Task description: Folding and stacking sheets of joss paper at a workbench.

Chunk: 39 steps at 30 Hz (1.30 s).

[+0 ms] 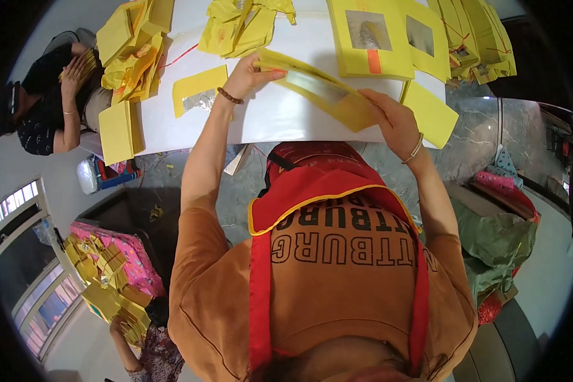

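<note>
Stretched between my two hands over the white table (261, 121) is a yellow paper sheet (347, 109) with a silver foil rectangle. It is lifted and tilted, slightly bent. My left hand (249, 76) pinches its left end between thumb and fingers. At the other end, my right hand (395, 124) grips the edge; its fingertips are partly behind the paper. Left of my left forearm, another yellow sheet with a foil patch (199, 99) lies flat. Beyond my right hand rests a stack of foil-patched yellow paper (395, 57), one sheet marked with an orange stripe.
Crumpled yellow paper (242, 28) lies at the table's far side. Yellow bundles (122, 127) line the left edge, and tied bundles (474, 41) stand far right. One person (51, 102) is at the left, another (153, 344) at lower left. A green bag (496, 242) stands at right.
</note>
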Available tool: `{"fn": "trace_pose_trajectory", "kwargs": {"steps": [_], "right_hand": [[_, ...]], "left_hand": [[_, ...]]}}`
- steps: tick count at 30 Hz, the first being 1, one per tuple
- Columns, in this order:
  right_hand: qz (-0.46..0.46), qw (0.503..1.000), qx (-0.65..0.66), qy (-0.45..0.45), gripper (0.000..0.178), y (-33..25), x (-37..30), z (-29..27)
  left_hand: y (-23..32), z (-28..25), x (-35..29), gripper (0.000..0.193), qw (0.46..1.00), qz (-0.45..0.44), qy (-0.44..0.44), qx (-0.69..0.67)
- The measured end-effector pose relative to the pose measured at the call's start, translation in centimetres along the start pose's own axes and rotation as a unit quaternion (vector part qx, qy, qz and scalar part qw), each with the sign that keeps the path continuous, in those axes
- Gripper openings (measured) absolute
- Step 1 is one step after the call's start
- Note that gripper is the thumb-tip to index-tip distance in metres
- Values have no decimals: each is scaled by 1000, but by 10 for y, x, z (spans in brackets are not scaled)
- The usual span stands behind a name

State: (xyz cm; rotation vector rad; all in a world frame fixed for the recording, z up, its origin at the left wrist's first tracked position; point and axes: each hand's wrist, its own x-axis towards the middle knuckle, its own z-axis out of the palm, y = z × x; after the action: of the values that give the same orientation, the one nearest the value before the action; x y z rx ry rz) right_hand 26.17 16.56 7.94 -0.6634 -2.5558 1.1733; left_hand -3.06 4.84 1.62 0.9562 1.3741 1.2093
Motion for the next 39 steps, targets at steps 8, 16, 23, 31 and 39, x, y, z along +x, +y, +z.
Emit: {"fn": "trace_pose_trajectory", "kwargs": {"steps": [8,16,23,31,39], "right_hand": [[12,963,232,134,41,13,-21,22],[7,983,178,53,41,54,-15,38],[88,973,211,40,24,48,-5,39],[190,892,411,25,28,46,11,35],[295,779,551,-50,35,85,16,73]], "left_hand": [[-29,6,-20,13,992,103,50,-44],[-33,3,-18,9,980,123,-32,-154],[-23,4,-22,10,981,158,-30,-112],[-20,21,-34,38,991,13,63,-120],[-57,21,-43,34,967,-75,110,-218]]}}
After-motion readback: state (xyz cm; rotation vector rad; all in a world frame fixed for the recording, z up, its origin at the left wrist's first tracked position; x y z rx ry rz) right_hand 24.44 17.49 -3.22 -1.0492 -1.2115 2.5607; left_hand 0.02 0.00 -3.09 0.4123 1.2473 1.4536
